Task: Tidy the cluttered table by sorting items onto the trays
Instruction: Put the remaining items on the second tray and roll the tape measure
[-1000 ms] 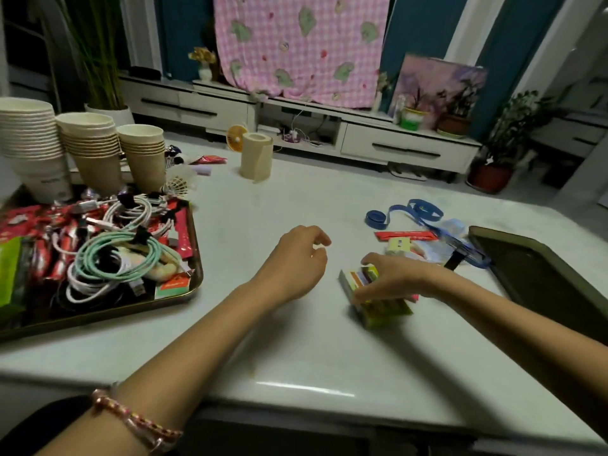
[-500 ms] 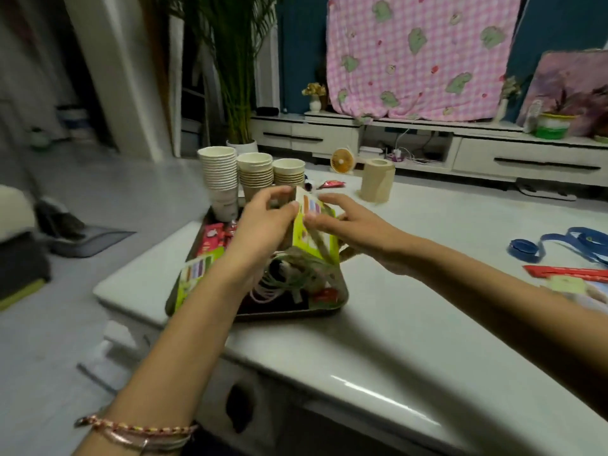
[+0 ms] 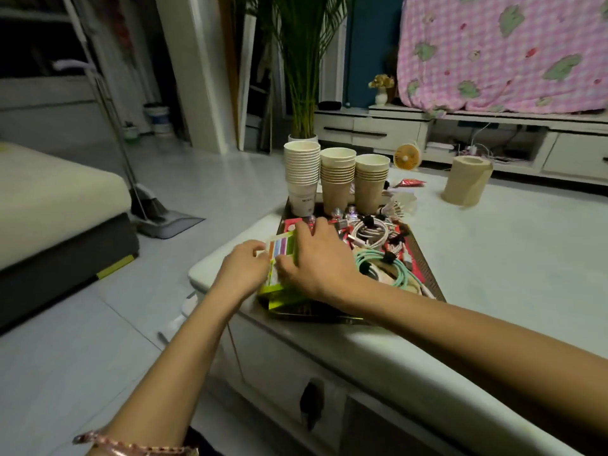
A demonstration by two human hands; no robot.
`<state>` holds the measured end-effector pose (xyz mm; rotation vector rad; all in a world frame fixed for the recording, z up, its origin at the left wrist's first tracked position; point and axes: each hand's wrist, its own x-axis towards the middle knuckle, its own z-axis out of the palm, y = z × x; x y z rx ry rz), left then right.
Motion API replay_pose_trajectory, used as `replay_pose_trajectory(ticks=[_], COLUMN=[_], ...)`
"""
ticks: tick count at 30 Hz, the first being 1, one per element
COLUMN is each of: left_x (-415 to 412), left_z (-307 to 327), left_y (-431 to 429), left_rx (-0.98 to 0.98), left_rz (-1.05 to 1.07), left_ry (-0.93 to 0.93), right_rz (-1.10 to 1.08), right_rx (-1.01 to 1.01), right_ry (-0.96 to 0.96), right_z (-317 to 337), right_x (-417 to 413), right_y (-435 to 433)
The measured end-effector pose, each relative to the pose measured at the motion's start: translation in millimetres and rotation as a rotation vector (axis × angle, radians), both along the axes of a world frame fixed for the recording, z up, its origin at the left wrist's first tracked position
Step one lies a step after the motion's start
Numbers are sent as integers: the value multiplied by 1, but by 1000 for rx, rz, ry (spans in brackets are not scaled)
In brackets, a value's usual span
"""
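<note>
Both forearms are reaching toward the tray (image 3: 429, 273), where the left hand (image 3: 245, 271) and right hand (image 3: 317, 261) are gripping a green sticky-note pack (image 3: 281, 250) (fingers (image 3: 258, 249) curled around its edges) at the tray's near-left corner.

My lime-green cardboard pack (image 3: 284, 246) bears a white panel with many-coloured stripes. The dark brown rectangular tray (image 3: 426, 258) shows a mint-green coiled cable (image 3: 378, 258), a white coiled cable (image 3: 368, 230) and red foil wrappers (image 3: 291, 225). One white paper-cup stack (image 3: 302, 169), two tan paper-cup stacks (image 3: 338, 179). The pink checked cloth (image 3: 493, 51) carries green patches.

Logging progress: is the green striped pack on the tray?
Cannot tell: left hand and right hand hold the green striped pack over the dark tray.
</note>
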<state>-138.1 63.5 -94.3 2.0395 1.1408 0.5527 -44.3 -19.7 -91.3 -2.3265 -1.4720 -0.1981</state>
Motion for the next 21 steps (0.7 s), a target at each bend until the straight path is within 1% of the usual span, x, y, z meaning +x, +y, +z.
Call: replay_pose_trajectory(ticks=[1, 2, 7, 9, 10, 11, 12, 13, 15, 16, 18, 21], left_x=[4, 8, 14, 16, 16, 19, 23, 27, 38, 53, 71, 108], left_z=[1, -2, 9, 14, 16, 19, 22, 25, 31, 33, 33, 26], left_y=[-3, -6, -15, -24, -29, -35, -43, -51, -68, -84, -108, -156], left_rx=[4, -2, 5, 40, 96, 177, 273, 357, 463, 488, 530, 452], left_rz=[-29, -34, 73, 95, 123, 147, 153, 131, 20, -73, -213, -459], left_ry=[68, 128, 288, 345, 344, 307, 232, 118, -152, -257, -351, -363], right_rz=[-5, 8, 113, 131, 144, 151, 155, 165, 153, 95, -37, -300], right_rx=[-9, -29, -97, -40, 18, 92, 165, 220, 275, 286, 298, 218], right_ry=[-42, -46, 96, 127, 108, 72, 33, 2, -20, -21, -51, -150], right_z=[0, -4, -5, 0, 5, 11, 17, 24, 32, 32, 30, 18], right_x=[2, 5, 13, 17, 21, 28, 38, 47, 69, 85, 108, 150], right_y=[1, 0, -5, -15, -20, -28, -41, -53, -77, -99, -130, -206])
